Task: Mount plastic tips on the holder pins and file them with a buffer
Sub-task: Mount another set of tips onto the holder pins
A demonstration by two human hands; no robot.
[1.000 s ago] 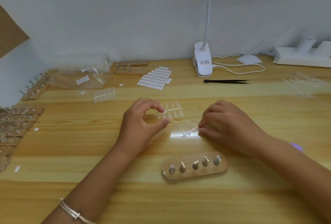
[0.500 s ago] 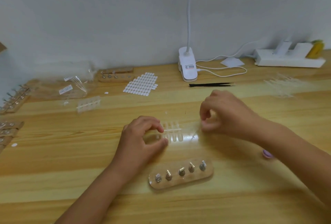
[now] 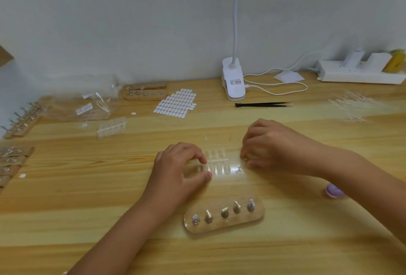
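Broadly, a pale wooden worktop (image 3: 66,208) fills the lower two thirds of the frame, with a white wall behind it. Both hands sit near the centre. The left hand (image 3: 182,171) has thumb and forefinger curled together, pinching the left end of a strip of clear plastic tips (image 3: 217,161) that lies flat on the wood. The right hand (image 3: 274,147) is knuckles-up with its fingers curled down at the right end of that strip; whether it grips anything cannot be told. At the upper right a white power strip (image 3: 356,74) lies against the wall, and clear plastic bags (image 3: 87,105) lie at the upper left. A white clip lamp (image 3: 234,81) stands at the upper centre, its cable looping to the right. Left of the lamp lies a sheet of small white oval stickers (image 3: 175,104). Just below the hands, at lower centre, sits a wooden holder (image 3: 219,226) carrying five upright metal pins (image 3: 224,212), all bare. Black tweezers (image 3: 261,104) lie below the lamp, and a small purple object (image 3: 332,190) shows beside the right forearm.
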